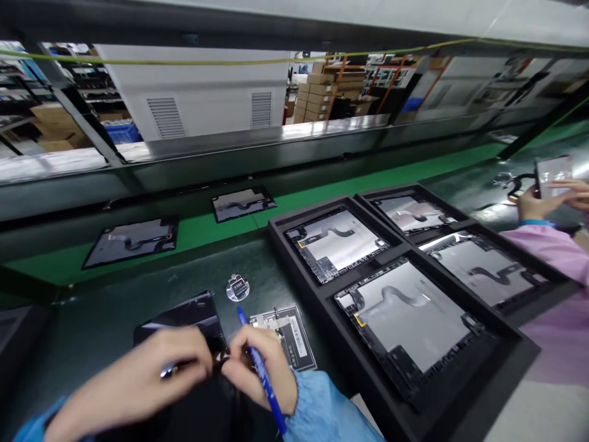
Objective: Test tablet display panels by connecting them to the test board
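Observation:
My left hand (151, 371) is closed in a pinch, and a shiny metal end (168, 372) pokes out between its fingers; what it belongs to is hidden. Close beside it, my right hand (269, 368) is closed too, with a blue pen (264, 380) lying slanted through its fingers. The fingertips of both hands almost meet at a small, dark brownish piece (221, 356), too blurred to name. Under and behind the left hand lies a glossy black panel (184, 316). A flat battery-like pack with a white label (298, 336) sits just right of the right hand.
To the right, black trays (317, 325) hold several screen assemblies (409, 319) with ribbon cables. Two more screens (133, 241) lie on the green strip at the back. A small round counter (238, 287) is on the bench. At far right, a co-worker's hands (543, 202) hold a device.

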The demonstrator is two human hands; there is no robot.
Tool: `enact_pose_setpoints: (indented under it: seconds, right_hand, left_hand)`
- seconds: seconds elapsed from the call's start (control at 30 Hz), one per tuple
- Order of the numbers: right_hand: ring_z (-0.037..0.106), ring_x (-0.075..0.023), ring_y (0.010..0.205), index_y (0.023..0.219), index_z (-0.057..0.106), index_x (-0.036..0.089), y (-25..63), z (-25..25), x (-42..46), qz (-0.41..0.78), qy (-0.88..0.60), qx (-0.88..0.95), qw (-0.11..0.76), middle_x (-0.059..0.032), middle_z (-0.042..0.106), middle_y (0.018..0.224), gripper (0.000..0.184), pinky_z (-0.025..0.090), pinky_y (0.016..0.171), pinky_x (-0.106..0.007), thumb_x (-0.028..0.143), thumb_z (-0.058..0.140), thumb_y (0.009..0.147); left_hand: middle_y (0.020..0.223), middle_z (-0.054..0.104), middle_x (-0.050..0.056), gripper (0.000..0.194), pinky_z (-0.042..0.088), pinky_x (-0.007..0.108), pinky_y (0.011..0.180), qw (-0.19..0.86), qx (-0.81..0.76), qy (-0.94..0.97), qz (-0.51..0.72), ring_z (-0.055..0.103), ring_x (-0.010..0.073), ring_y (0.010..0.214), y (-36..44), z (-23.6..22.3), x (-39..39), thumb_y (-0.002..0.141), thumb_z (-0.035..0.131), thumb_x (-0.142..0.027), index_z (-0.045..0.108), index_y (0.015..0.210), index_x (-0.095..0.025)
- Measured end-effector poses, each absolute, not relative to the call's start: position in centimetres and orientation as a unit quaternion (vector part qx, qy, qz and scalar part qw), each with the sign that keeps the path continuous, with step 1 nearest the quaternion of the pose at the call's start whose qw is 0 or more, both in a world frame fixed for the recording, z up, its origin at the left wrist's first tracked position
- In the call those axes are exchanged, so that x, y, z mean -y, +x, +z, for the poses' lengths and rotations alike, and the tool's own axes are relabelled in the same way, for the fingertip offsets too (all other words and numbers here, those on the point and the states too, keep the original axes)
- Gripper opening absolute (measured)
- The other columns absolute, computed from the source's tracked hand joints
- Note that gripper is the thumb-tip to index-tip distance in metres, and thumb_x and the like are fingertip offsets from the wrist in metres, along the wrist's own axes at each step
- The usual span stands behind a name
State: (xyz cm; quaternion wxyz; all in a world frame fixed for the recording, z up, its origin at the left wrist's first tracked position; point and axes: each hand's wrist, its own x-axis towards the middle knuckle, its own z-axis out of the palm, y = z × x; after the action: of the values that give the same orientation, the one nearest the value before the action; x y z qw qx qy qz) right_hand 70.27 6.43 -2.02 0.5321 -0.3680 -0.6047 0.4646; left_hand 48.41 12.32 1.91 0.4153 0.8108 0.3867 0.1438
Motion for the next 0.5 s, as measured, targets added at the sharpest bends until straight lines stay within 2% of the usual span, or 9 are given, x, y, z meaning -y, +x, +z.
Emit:
enact_pose_setpoints:
  seconds: [0.07, 0.1, 0.13, 0.17, 0.2, 0.23, 0.33, 0.43, 0.5]
  right_hand:
    - [0.042, -0.0086, 0.053, 0.068, 0.048, 0.02, 71.1, -1.9, -6.4, 0.431, -0.43, 0.588, 0.533, 0.0061, 0.043, 0.057, 0.029, 0.033, 0.056, -0.024, 0.035, 0.064, 0.087]
    - [0.043, -0.0087, 0.052, 0.068, 0.047, 0.02, 71.3, -2.0, -6.4, 0.424, -0.447, 0.585, 0.528, 0.0061, 0.043, 0.057, 0.026, 0.034, 0.056, -0.024, 0.032, 0.061, 0.087]
    - [0.043, -0.0086, 0.052, 0.069, 0.047, 0.02, 71.4, -2.2, -6.5, 0.416, -0.453, 0.587, 0.526, 0.0059, 0.044, 0.057, 0.024, 0.035, 0.057, -0.023, 0.029, 0.059, 0.087]
    - [0.044, -0.0086, 0.052, 0.069, 0.048, 0.02, 71.3, -2.5, -6.5, 0.404, -0.453, 0.594, 0.528, 0.0057, 0.045, 0.057, 0.022, 0.035, 0.057, -0.023, 0.028, 0.059, 0.086]
    - [0.045, -0.0086, 0.052, 0.07, 0.048, 0.02, 71.2, -3.0, -6.6, 0.387, -0.448, 0.606, 0.532, 0.0055, 0.047, 0.058, 0.021, 0.036, 0.057, -0.023, 0.026, 0.059, 0.086]
    - [0.046, -0.0085, 0.052, 0.07, 0.049, 0.02, 71.1, -3.5, -6.7, 0.367, -0.44, 0.619, 0.537, 0.0056, 0.047, 0.058, 0.019, 0.036, 0.057, -0.022, 0.025, 0.06, 0.085]
    - [0.047, -0.0083, 0.051, 0.071, 0.049, 0.021, 70.6, -5.2, -7.0, 0.309, -0.416, 0.655, 0.55, 0.0066, 0.047, 0.056, 0.017, 0.037, 0.057, -0.022, 0.022, 0.062, 0.082]
    - [0.047, -0.0073, 0.049, 0.072, 0.05, 0.021, 70.4, -6.1, -7.3, 0.273, -0.414, 0.668, 0.555, 0.0075, 0.046, 0.055, 0.016, 0.037, 0.054, -0.02, 0.02, 0.062, 0.082]
    - [0.047, -0.0066, 0.049, 0.072, 0.051, 0.021, 70.3, -6.4, -7.4, 0.258, -0.416, 0.668, 0.561, 0.0077, 0.047, 0.055, 0.015, 0.036, 0.053, -0.018, 0.02, 0.062, 0.081]
  left_hand:
    - [0.104, 0.072, 0.005, 0.029, 0.054, 0.037, 0.092, 0.315, -0.436, 0.83, 0.147, 0.067, 0.0254, 0.099, 47.5, 1.1, -17.9, 0.093, 0.052, -0.051, 0.072, 0.094, -0.031]
    - [0.118, 0.07, 0.008, 0.038, 0.047, 0.041, 0.105, 0.251, -0.47, 0.831, 0.157, 0.063, 0.028, 0.114, 46.9, 0.3, -20.8, 0.093, 0.046, -0.054, 0.071, 0.103, -0.028]
    - [0.133, 0.064, 0.012, 0.049, 0.036, 0.046, 0.116, 0.18, -0.5, 0.83, 0.166, 0.054, 0.0309, 0.13, 46.2, -0.6, -23.7, 0.091, 0.042, -0.058, 0.068, 0.113, -0.024]
    - [0.146, 0.054, 0.017, 0.057, 0.021, 0.057, 0.121, 0.151, -0.536, 0.814, 0.167, 0.038, 0.0355, 0.145, 45.6, -1.6, -26.2, 0.092, 0.036, -0.057, 0.066, 0.121, -0.019]
    - [0.155, 0.042, 0.021, 0.063, 0.008, 0.069, 0.118, 0.135, -0.564, 0.798, 0.163, 0.023, 0.0408, 0.151, 44.9, -2.5, -28.4, 0.093, 0.031, -0.057, 0.061, 0.13, -0.015]
    - [0.159, 0.034, 0.023, 0.068, 0.001, 0.077, 0.113, 0.124, -0.588, 0.784, 0.153, 0.014, 0.0455, 0.152, 44.3, -3.3, -30.1, 0.094, 0.03, -0.059, 0.057, 0.136, -0.013]
    - [0.162, 0.025, 0.024, 0.079, 0.003, 0.087, 0.102, 0.113, -0.64, 0.75, 0.122, 0.011, 0.0538, 0.149, 42.3, -4.8, -32.8, 0.099, 0.016, -0.065, 0.046, 0.148, -0.011]
    - [0.162, 0.025, 0.025, 0.088, 0.012, 0.087, 0.099, 0.085, -0.672, 0.73, 0.086, 0.018, 0.058, 0.145, 39.5, -4.6, -33.3, 0.098, 0.0, -0.065, 0.041, 0.151, -0.009]
    - [0.158, 0.029, 0.031, 0.093, 0.019, 0.085, 0.099, 0.052, -0.685, 0.724, 0.059, 0.025, 0.0594, 0.141, 37.1, -3.7, -33.1, 0.096, -0.008, -0.062, 0.04, 0.15, -0.003]
